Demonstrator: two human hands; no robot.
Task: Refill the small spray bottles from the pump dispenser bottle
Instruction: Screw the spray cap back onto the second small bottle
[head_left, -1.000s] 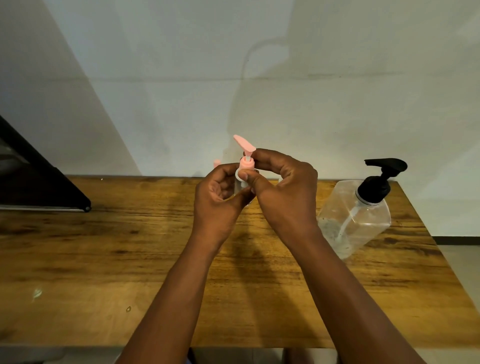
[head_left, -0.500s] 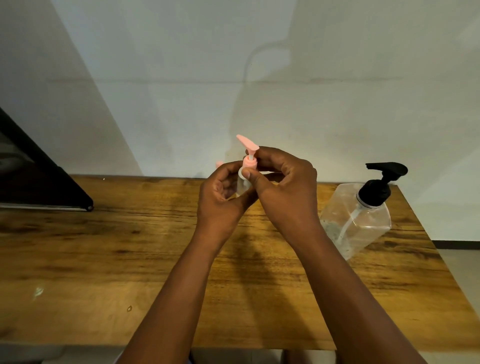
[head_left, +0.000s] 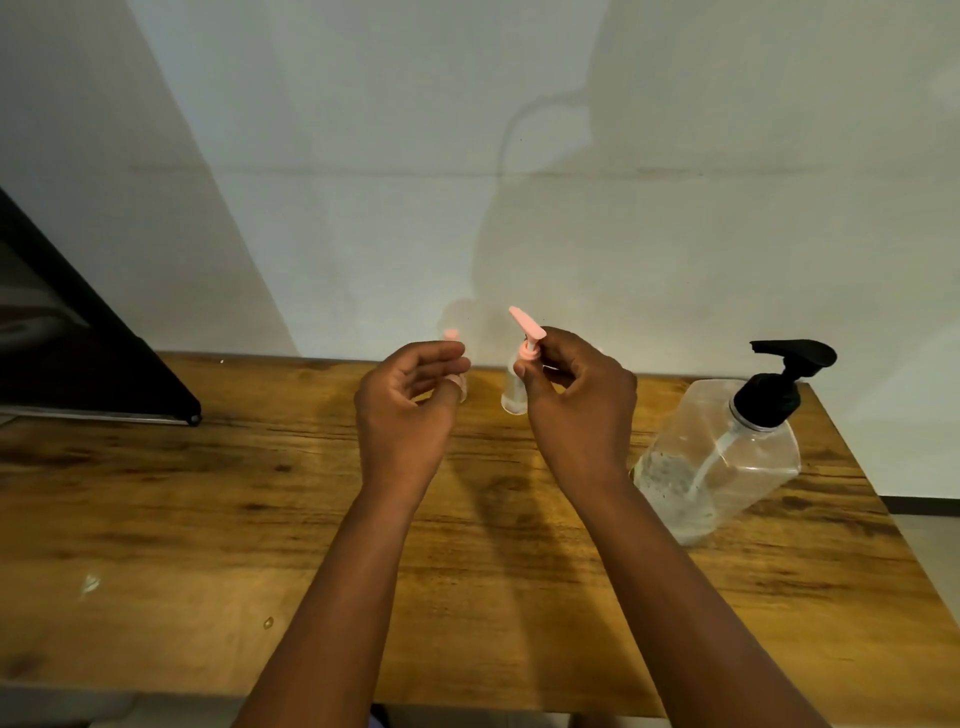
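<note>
My right hand (head_left: 576, 410) pinches a small clear spray bottle (head_left: 513, 396) by its neck, just below the pink pump head (head_left: 525, 321), and holds it tilted a little above the wooden table (head_left: 208, 519). My left hand (head_left: 408, 410) hovers to the left of it with loosely curled fingers and holds nothing. A second small bottle with a pink top (head_left: 451, 333) stands behind my left fingers, mostly hidden. The large clear pump dispenser bottle (head_left: 727, 462) with a black pump (head_left: 779, 382) stands at the right and holds a little liquid.
A dark slanted panel (head_left: 88, 358) sits on the table's back left. A pale wall runs right behind the table. The table's right edge (head_left: 878, 509) lies just past the dispenser bottle, and the front edge is close to my body.
My left hand has let go of the small bottle and moved left, away from it. My right hand alone now holds the bottle.
</note>
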